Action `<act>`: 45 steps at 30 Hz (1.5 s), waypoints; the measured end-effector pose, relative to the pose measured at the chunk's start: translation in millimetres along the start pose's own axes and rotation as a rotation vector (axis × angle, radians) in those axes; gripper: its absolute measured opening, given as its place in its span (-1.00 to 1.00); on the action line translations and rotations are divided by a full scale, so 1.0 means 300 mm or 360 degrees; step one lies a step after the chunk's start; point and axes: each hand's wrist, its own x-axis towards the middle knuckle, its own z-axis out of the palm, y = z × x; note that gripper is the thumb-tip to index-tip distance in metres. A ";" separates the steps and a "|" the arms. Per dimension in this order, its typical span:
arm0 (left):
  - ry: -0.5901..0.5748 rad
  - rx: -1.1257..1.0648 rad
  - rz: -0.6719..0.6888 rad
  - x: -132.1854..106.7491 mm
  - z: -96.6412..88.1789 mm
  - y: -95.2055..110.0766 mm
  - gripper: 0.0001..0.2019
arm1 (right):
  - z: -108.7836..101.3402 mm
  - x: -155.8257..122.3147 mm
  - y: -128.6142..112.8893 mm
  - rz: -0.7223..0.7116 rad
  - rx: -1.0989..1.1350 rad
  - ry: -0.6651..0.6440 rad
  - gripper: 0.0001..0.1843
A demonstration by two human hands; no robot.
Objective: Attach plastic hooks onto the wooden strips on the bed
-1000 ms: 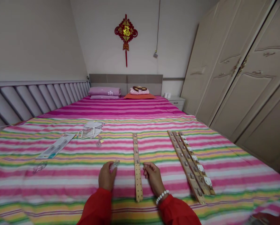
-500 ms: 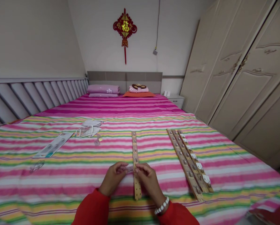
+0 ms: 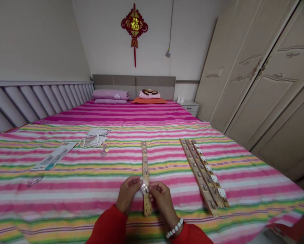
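Over a narrow wooden strip [image 3: 147, 208] with holes, a small clear hook pad [image 3: 144, 185] with a metal hook is pinched between both hands. My left hand [image 3: 128, 193] grips its left edge with thumb and fingertips. On its right side, the thumb and fingers of my right hand [image 3: 162, 197] close on the pad's edge or its hook; exactly which I cannot tell. Several similar metal hooks on clear pads [image 3: 145, 161] line the strip's far part, while its near end shows bare holes.
To the right lie more wooden strips [image 3: 199, 174], bearing metal hooks and white hooks [image 3: 214, 178]. On the left are a clear package [image 3: 55, 156], a pile of papers or packets [image 3: 94, 138], small clear scraps [image 3: 103, 153] and a thin tangled item [image 3: 35, 179], all on the striped bedsheet [image 3: 90, 210].
The clear hook pad has turned in my fingers, so its round face now shows. My left hand has shifted slightly right, closer to the strip. The view has moved a little.
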 end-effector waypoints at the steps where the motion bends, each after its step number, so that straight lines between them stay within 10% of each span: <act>1: -0.0002 0.0009 -0.0002 0.000 0.006 -0.012 -0.55 | 0.000 0.002 0.003 0.0014 0.0023 0.0046 -0.70; 36: 0.0137 0.0289 0.0238 0.074 0.040 -0.146 -0.65 | -0.014 0.055 0.090 -0.0379 -0.0544 0.0170 -0.77; 45: -0.0166 0.0810 0.0638 0.068 0.021 -0.196 -0.62 | -0.035 0.060 0.088 -0.0579 -0.1008 -0.0083 -0.61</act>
